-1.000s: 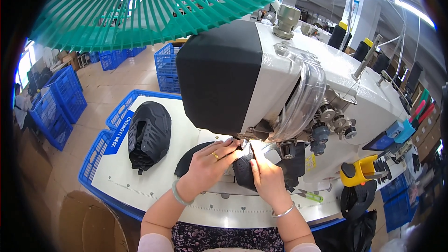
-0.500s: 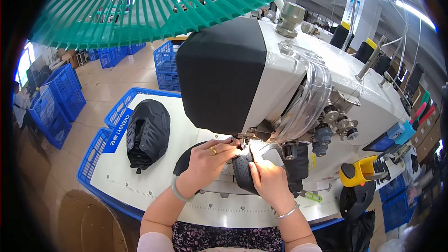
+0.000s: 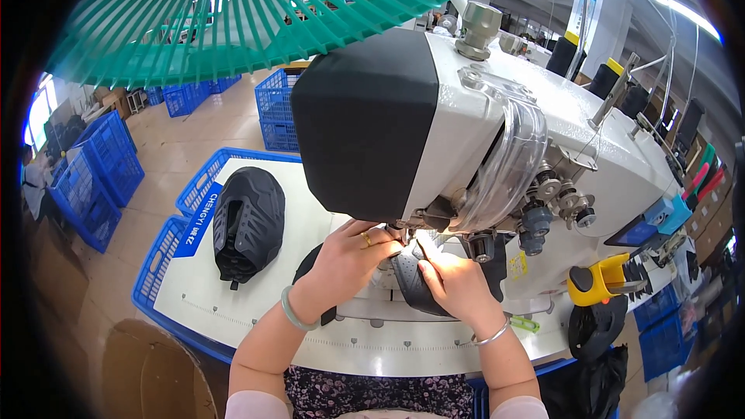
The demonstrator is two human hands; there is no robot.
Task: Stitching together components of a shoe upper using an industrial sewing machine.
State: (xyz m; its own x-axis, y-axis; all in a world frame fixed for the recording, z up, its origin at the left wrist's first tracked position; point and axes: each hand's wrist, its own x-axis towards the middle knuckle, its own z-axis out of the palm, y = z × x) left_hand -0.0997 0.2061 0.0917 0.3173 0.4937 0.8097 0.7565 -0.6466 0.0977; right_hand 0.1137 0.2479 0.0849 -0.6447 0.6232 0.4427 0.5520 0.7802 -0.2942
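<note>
A black perforated shoe upper (image 3: 417, 289) lies under the needle area of a white and black sewing machine (image 3: 365, 124). At its far end, my left hand (image 3: 349, 260) presses the piece with fingertips close together beside the presser foot. My right hand (image 3: 458, 283) grips the upper's right edge, thumb on top and index finger stretched toward the needle. The machine lamp lights the fingertips brightly. Parts of the upper disappear beneath both hands and the machine head. Another black shoe upper (image 3: 250, 221) rests on the white table (image 3: 303, 341) to the left.
Blue crates (image 3: 159, 264) border the table's left side. A green slatted fan guard (image 3: 233, 39) hangs overhead. To the right are a yellow tool holder (image 3: 597, 279), a light-green thread snipper (image 3: 525, 323) and a black piece (image 3: 596, 326). A cardboard box (image 3: 151, 372) stands at lower left.
My right hand has shifted slightly right and toward the far side along the upper, whose near end has swung right. My left hand stays near the needle, moved a little farther away.
</note>
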